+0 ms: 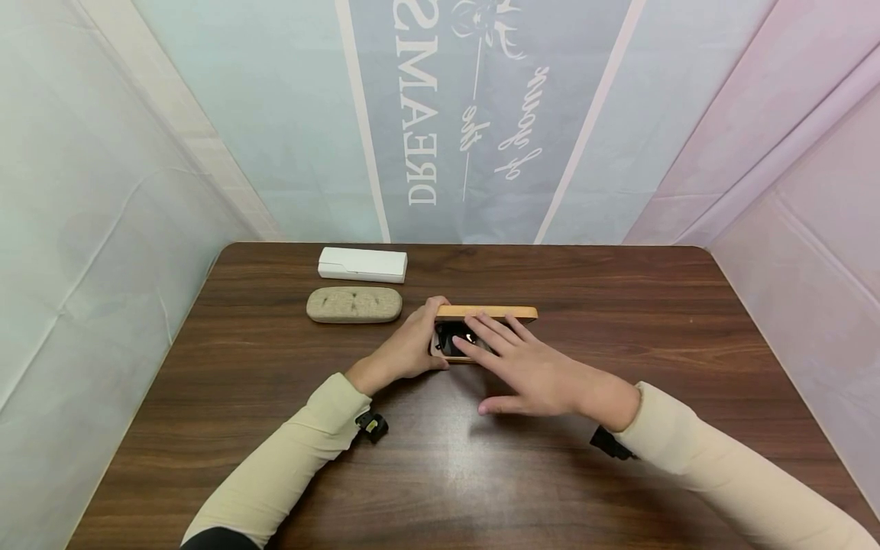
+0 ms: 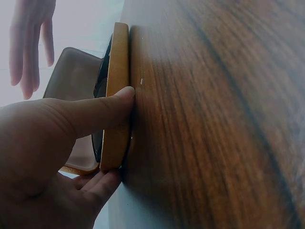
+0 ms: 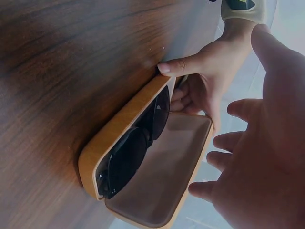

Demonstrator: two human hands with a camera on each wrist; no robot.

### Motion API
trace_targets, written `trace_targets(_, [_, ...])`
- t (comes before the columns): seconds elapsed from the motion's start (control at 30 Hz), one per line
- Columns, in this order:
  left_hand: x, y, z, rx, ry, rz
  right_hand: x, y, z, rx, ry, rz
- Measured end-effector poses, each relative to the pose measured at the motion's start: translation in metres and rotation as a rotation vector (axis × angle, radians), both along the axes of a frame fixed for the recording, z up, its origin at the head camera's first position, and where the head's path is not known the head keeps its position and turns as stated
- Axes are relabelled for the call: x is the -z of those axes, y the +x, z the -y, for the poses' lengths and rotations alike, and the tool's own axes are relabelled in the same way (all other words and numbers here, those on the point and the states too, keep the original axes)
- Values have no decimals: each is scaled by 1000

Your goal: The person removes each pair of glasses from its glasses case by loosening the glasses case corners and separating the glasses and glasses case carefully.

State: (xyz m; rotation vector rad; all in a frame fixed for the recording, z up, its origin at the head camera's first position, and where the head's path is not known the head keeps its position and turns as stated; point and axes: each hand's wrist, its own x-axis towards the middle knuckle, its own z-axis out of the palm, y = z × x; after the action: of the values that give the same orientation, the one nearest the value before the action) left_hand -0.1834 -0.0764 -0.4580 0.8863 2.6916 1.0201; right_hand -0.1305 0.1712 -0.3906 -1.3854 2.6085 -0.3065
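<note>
A tan-orange glasses case (image 1: 495, 312) sits on the table with its lid raised. Dark sunglasses (image 3: 127, 157) lie inside, seen best in the right wrist view. My left hand (image 1: 411, 345) grips the case's left end, the thumb along the front wall (image 2: 114, 114) and the fingers round the back. Over the case's right part, my right hand (image 1: 539, 374) is spread with straight fingers and holds nothing. In the right wrist view its fingertips are close to the lid (image 3: 167, 157); whether they touch it I cannot tell. From the head view, the right fingers partly hide the sunglasses.
To the left of the tan case, a beige fabric-covered case (image 1: 354, 304) lies on the brown wooden table (image 1: 619, 290). Behind it is a white oblong case (image 1: 363, 264). Hanging cloth (image 1: 481, 122) stands beyond the table's back edge and at both sides.
</note>
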Motion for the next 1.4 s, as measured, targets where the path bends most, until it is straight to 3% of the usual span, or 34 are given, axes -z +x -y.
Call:
trace_targets(0.37, [0, 0, 0, 9, 5, -5, 3, -2, 5, -5, -54, -56])
trace_targets(0.7, [-1, 1, 0, -13, -24, 21, 9, 0, 12, 91, -73, -179])
trace_targets(1.4, [-2, 2, 0, -33, -40, 33, 30, -10, 18, 237, -105, -260])
